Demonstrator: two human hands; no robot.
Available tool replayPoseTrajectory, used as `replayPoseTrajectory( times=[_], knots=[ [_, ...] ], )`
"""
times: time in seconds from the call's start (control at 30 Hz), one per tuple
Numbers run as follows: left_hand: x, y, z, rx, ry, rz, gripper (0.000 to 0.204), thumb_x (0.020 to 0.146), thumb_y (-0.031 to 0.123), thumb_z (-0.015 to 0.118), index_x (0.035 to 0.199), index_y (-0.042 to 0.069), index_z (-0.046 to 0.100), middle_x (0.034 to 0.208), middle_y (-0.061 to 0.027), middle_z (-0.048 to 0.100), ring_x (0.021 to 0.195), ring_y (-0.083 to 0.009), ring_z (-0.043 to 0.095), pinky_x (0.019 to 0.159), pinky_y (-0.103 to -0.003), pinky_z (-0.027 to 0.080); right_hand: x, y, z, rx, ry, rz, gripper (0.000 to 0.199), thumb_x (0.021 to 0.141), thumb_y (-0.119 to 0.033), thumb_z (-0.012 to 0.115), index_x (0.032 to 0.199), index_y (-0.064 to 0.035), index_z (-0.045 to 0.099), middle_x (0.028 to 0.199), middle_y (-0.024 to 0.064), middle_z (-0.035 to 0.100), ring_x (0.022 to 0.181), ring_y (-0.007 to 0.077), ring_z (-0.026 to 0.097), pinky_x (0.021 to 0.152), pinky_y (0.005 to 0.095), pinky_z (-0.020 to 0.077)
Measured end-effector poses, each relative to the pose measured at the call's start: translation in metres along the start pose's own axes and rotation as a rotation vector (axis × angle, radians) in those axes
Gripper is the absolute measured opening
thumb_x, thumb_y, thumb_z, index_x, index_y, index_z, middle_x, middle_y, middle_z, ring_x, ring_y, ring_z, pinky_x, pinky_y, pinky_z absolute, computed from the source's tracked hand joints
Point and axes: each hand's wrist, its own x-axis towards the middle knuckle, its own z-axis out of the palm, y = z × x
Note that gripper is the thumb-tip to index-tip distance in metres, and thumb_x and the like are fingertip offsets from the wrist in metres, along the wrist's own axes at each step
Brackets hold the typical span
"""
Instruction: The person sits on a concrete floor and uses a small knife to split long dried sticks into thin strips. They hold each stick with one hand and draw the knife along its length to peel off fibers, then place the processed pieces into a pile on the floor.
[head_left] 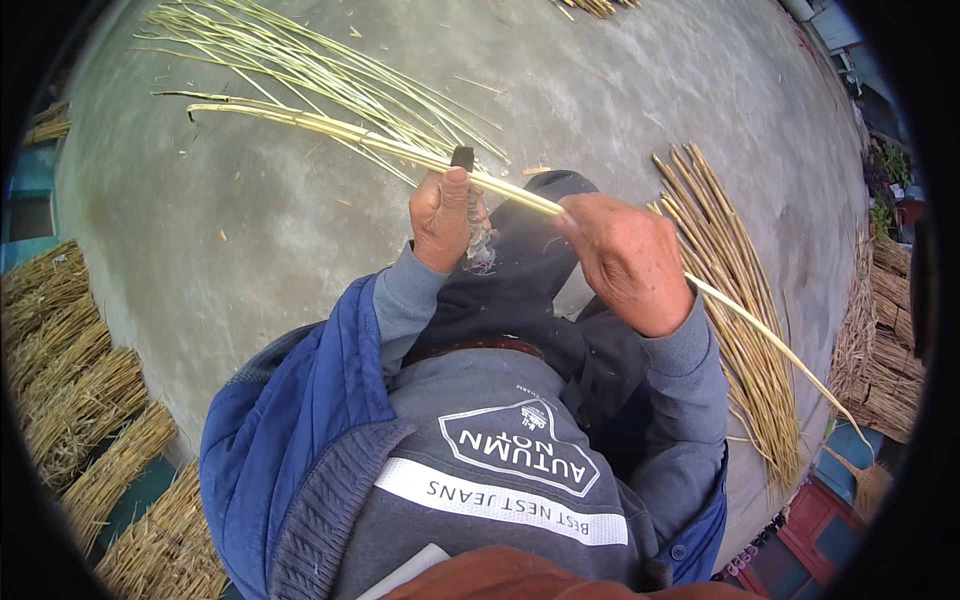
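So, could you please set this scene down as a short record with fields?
left hand: grips a dark-handled tool against a pale reed stalk
right hand: pinches the same stalk farther along
ground: grey concrete floor
right side: loose reeds
left side: bundled straw

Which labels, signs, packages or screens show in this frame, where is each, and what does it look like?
Printed patch: on the front of the person's grey sweatshirt, bottom centre; a six-sided dark badge with a white outline and white lettering.
Printed band: just below the patch on the same sweatshirt; a long white strip with dark lettering, running slantwise.
No packages, signs or screens can be made out elsewhere.
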Motion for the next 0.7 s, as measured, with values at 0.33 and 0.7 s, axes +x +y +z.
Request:
replayPoseTrajectory(
  times=[0.33,0.7],
  knots=[
    [-0.009,-0.023,0.016,0.011,-0.018,-0.194,0.056,0.110,0.055,0.051,0.092,0.003,0.057,0.066,-0.0067,0.059,0.056,-0.0155,0.061,0.052,-0.029,0.051,-0.004,0.019,0.024,-0.048,-0.011,0.012,0.019,0.095,-0.016,0.068,0.083,-0.0033,0.061,0.078,0.0171,0.063,0.073,0.0418,0.064,0.061,0.0493,0.0487],
    [-0.017,-0.034,0.023,-0.111,-0.061,-0.211,0.052,0.110,0.050,0.056,0.094,0.001,0.061,0.075,-0.0060,0.063,0.061,-0.0124,0.060,0.054,-0.029,0.051,0.007,0.026,0.038,-0.023,-0.071,0.072,0.013,0.091,-0.013,0.068,0.082,-0.0037,0.064,0.078,0.0179,0.065,0.074,0.0416,0.067,0.062,0.0503,0.0508]
  ],
)
